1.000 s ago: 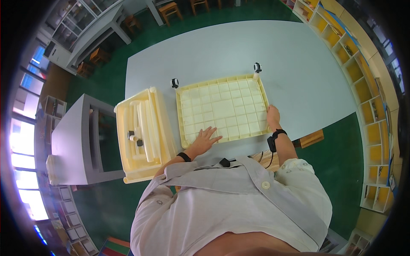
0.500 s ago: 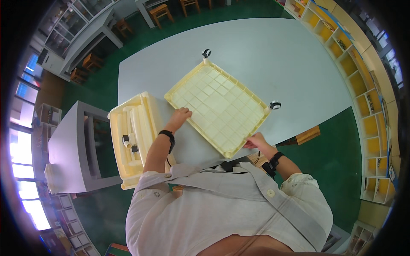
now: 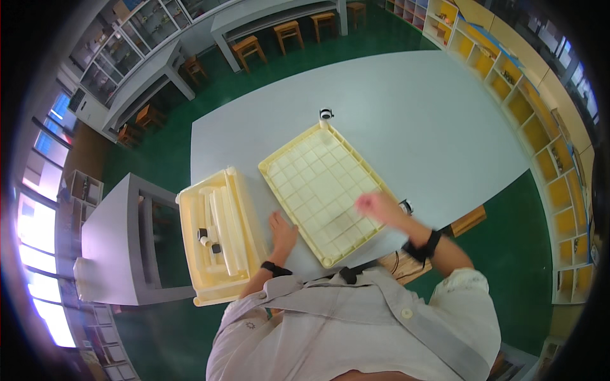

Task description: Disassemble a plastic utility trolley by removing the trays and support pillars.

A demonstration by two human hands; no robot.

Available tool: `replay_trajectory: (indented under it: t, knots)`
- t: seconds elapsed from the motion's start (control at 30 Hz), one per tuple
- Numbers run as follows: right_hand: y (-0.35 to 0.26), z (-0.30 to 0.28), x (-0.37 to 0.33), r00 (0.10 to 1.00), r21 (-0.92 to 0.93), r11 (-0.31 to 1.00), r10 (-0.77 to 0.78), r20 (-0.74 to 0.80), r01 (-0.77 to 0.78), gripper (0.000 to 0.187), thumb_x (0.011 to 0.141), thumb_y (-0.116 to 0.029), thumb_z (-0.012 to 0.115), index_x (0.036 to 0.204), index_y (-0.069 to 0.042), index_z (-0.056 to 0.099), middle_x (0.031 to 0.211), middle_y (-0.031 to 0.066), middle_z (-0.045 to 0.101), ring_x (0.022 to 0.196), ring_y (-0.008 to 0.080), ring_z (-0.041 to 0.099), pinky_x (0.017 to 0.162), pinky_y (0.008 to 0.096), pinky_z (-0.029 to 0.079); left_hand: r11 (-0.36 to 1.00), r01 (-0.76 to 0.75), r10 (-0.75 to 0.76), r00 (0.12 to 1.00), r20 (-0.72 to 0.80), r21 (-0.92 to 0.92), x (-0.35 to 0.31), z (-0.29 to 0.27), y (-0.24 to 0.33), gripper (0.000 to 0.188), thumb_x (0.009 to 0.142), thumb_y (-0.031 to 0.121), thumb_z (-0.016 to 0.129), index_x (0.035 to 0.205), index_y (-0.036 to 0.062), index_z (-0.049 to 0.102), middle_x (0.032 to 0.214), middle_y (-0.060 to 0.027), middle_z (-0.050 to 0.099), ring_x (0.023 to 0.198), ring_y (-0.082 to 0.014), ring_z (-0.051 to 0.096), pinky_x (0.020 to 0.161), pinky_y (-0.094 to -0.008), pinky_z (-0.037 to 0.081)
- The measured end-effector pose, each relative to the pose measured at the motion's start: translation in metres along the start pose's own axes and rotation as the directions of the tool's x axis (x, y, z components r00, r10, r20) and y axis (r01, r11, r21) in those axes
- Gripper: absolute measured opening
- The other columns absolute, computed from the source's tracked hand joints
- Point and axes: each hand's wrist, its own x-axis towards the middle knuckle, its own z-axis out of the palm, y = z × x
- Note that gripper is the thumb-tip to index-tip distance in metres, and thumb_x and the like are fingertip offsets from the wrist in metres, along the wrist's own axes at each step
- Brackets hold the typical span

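Note:
A pale yellow plastic shelf panel with a gridded face lies on the grey table. One caster stands at its far corner and another caster at its right corner. My left hand rests by the panel's left edge, fingers stretched out, holding nothing I can see. Above the panel's right part is my right hand, smeared by motion, so its fingers cannot be read. To the left, a yellow plastic bin holds long pale parts and two loose casters, one of them a black-and-cream caster.
A grey side table stands left of the bin. A wooden stool sits at the table's right edge. White shelving with yellow backs curves along the right. Several wooden stools, such as one stool, line the far benches.
My right hand has left the panel's near right corner and risen over its right part. My left hand has slid nearer me along the left edge. The whole view has shifted.

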Motion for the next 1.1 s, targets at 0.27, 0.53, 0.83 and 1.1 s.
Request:
replay_trajectory:
  t: [0.27,0.53,0.83,1.1]
  knots:
    - [0.114,-0.057,0.08,0.875,-0.636,0.772,0.318,0.364,-0.015,0.048,0.075,-0.03,0.053,0.118,-0.01,0.047,0.101,0.0135,0.058,0.079,0.0251,0.058,0.068,0.0382,0.046,0.792,0.345,-0.056,0.863,0.503,-0.504,-0.071,0.046,-0.001,0.044,0.078,0.015,0.054,0.108,-0.0051,0.028,0.079,-0.0202,0.058,0.051,-0.0315,0.056,0.046,-0.0355,0.046]
    - [0.125,-0.037,0.062,0.64,-0.334,0.795,0.606,0.473,-0.506,0.052,0.076,-0.036,0.052,0.118,-0.007,0.047,0.111,0.0121,0.053,0.088,0.0232,0.058,0.074,0.0342,0.046,0.976,0.112,-0.036,0.929,0.37,-0.186,-0.028,0.005,-0.019,0.028,0.082,0.015,0.044,0.106,0.0028,0.038,0.085,-0.0245,0.057,0.076,-0.0375,0.057,0.062,-0.0459,0.045]
    - [0.114,0.036,-0.011,0.59,-0.02,0.846,0.388,0.708,-0.532,0.05,0.08,-0.041,0.053,0.114,-0.005,0.048,0.095,0.0056,0.054,0.083,0.0148,0.053,0.069,0.0264,0.043,0.99,-0.131,0.099,0.919,0.381,0.059,0.126,-0.031,-0.022,0.022,0.081,0.01,0.043,0.101,0.0051,0.048,0.082,-0.0208,0.059,0.079,-0.0396,0.055,0.068,-0.0474,0.044]
    - [0.078,0.123,-0.026,0.694,0.188,0.912,0.131,0.708,-0.364,0.04,0.08,-0.032,0.055,0.103,0.0,0.055,0.091,0.0045,0.058,0.077,0.0128,0.048,0.066,0.0257,0.04,0.91,-0.237,0.035,0.862,0.506,0.341,0.193,-0.002,0.013,0.022,0.084,0.012,0.04,0.103,0.0091,0.051,0.093,-0.0136,0.06,0.089,-0.0306,0.057,0.071,-0.0407,0.047]
